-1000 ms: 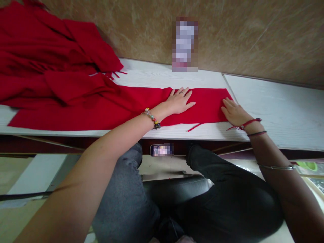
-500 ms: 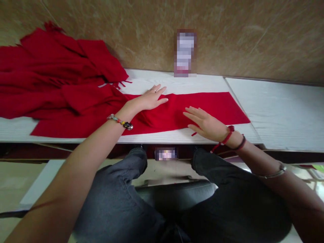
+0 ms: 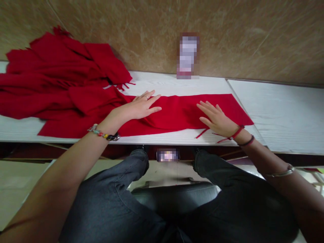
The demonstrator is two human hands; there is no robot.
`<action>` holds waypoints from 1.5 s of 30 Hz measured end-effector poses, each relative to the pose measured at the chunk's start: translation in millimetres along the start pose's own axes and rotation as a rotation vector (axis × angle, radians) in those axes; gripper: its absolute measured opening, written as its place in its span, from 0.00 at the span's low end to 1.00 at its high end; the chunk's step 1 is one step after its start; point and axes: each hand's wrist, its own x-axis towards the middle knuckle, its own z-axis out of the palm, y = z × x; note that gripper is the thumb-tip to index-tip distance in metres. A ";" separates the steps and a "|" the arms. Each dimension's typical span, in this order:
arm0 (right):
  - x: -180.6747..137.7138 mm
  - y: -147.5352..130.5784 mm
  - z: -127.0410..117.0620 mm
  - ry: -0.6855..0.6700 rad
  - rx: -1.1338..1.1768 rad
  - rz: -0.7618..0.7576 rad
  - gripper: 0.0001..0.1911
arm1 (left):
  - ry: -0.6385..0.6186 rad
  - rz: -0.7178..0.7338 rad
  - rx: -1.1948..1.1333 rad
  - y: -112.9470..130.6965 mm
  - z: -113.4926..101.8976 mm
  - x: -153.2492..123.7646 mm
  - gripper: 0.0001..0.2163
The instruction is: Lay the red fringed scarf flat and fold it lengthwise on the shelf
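Observation:
A red fringed scarf (image 3: 177, 111) lies spread lengthwise on the white tabletop, flat toward the right and bunched toward the left. My left hand (image 3: 138, 106) rests on its middle part, palm down, fingers apart, with a small crease beside the thumb. Over the flatter right part is my right hand (image 3: 216, 118), palm down with fingers stretched out; whether it presses the cloth I cannot tell. Red cord ends from the right wrist bracelet (image 3: 238, 132) dangle at the scarf's near edge. Neither hand grips anything.
A heap of red fringed cloth (image 3: 76, 67) lies at the left, against the brown marbled wall (image 3: 141, 33). A blurred-out rectangular item (image 3: 187, 55) stands at the wall. The white tabletop (image 3: 286, 114) continues right past a seam. My legs are below the near edge.
My left hand has slid left along the scarf, and my right hand has moved right. The cloth between them looks smoother. The view has shifted slightly.

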 end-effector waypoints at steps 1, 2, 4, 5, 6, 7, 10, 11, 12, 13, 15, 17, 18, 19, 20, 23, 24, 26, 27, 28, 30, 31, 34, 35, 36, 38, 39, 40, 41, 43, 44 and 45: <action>-0.8 8.8 -0.2 0.009 -0.023 0.043 0.28 | -0.055 -0.029 0.012 5.2 -0.7 -4.2 0.30; -2.2 17.5 0.0 0.001 -0.045 0.082 0.28 | -0.111 -0.059 0.020 10.6 -0.7 -7.6 0.31; -6.7 33.5 1.9 -0.047 -0.078 0.143 0.27 | -0.179 -0.086 0.026 20.1 0.9 -10.7 0.32; -9.5 40.5 3.2 -0.068 -0.092 0.163 0.27 | -0.182 -0.082 0.025 23.5 2.0 -10.1 0.32; -12.5 46.9 4.4 -0.081 -0.107 0.175 0.27 | -0.169 -0.067 0.022 25.8 3.1 -8.3 0.32; -15.8 53.0 5.5 -0.086 -0.121 0.177 0.27 | -0.148 -0.044 0.019 27.0 4.0 -5.5 0.31; -26.5 73.5 5.7 -0.092 -0.157 0.156 0.26 | -0.078 0.025 0.024 26.0 5.6 4.7 0.30; -30.3 81.8 4.5 -0.109 -0.162 0.156 0.25 | -0.056 0.043 0.029 25.0 6.0 7.5 0.30; -34.4 90.6 2.8 -0.132 -0.159 0.168 0.25 | -0.036 0.057 0.035 24.0 6.5 9.6 0.30; -38.7 99.8 0.6 -0.155 -0.149 0.195 0.25 | -0.020 0.068 0.045 22.9 7.2 11.0 0.30; -47.4 117.4 -4.5 -0.192 -0.110 0.299 0.26 | 0.005 0.086 0.068 21.0 9.1 11.7 0.31; -54.6 130.5 -9.7 -0.209 -0.064 0.429 0.28 | 0.042 0.092 0.087 19.5 10.6 10.3 0.31; -56.9 134.2 -12.2 -0.216 -0.045 0.480 0.29 | 0.067 0.093 0.097 19.0 10.7 9.2 0.31; -57.8 135.2 -14.8 -0.219 -0.036 0.514 0.30 | 0.096 0.094 0.107 18.4 10.1 8.0 0.31; -57.1 133.4 -17.4 -0.209 -0.039 0.529 0.30 | 0.131 0.096 0.119 17.7 8.6 6.9 0.30; -44.2 108.7 -24.7 -0.048 -0.092 0.455 0.29 | 0.243 0.078 0.165 13.0 -0.1 3.9 0.28; -36.6 94.7 -26.4 0.032 -0.102 0.386 0.28 | 0.276 0.051 0.177 9.9 -3.6 3.1 0.28; -18.7 62.2 -27.1 0.149 -0.053 0.177 0.26 | 0.328 -0.040 0.190 1.1 -9.9 1.9 0.29; -9.4 45.7 -25.5 0.170 -0.020 0.067 0.25 | 0.342 -0.095 0.190 -4.3 -12.2 1.3 0.29; -0.6 30.5 -22.7 0.175 -0.003 -0.019 0.24 | 0.350 -0.147 0.187 -9.9 -14.1 0.7 0.30; 13.6 7.6 -13.5 0.164 0.034 -0.135 0.23 | 0.345 -0.218 0.181 -20.6 -16.3 -1.1 0.30; 18.3 0.6 -7.8 0.153 0.054 -0.167 0.23 | 0.336 -0.237 0.180 -25.1 -16.9 -2.4 0.30; 23.1 -4.9 7.5 0.125 0.116 -0.207 0.22 | 0.309 -0.263 0.172 -34.0 -17.4 -6.8 0.28; 22.4 -3.7 10.9 0.115 0.130 -0.211 0.21 | 0.292 -0.272 0.164 -35.6 -17.4 -8.4 0.28; 21.1 -2.3 13.1 0.106 0.137 -0.214 0.21 | 0.265 -0.286 0.155 -36.5 -17.5 -9.8 0.28; 18.3 -0.2 14.5 0.085 0.137 -0.217 0.21 | 0.204 -0.315 0.144 -36.9 -18.5 -12.4 0.27; 17.3 0.0 14.1 0.075 0.134 -0.216 0.21 | 0.179 -0.335 0.143 -36.6 -20.0 -13.8 0.25; 16.5 -0.2 13.3 0.066 0.131 -0.213 0.21 | 0.170 -0.351 0.144 -36.1 -22.3 -15.2 0.24; 16.2 -0.7 12.4 0.060 0.130 -0.208 0.21 | 0.175 -0.360 0.147 -35.8 -25.6 -16.8 0.23; 16.1 -1.6 11.0 0.052 0.135 -0.202 0.20 | 0.213 -0.396 0.154 -37.8 -35.1 -20.8 0.24; 16.2 -1.7 10.5 0.051 0.139 -0.201 0.20 | 0.243 -0.438 0.160 -41.3 -40.7 -23.3 0.24; 16.3 -1.5 10.4 0.051 0.144 -0.202 0.19 | 0.295 -0.497 0.171 -47.3 -46.4 -26.3 0.25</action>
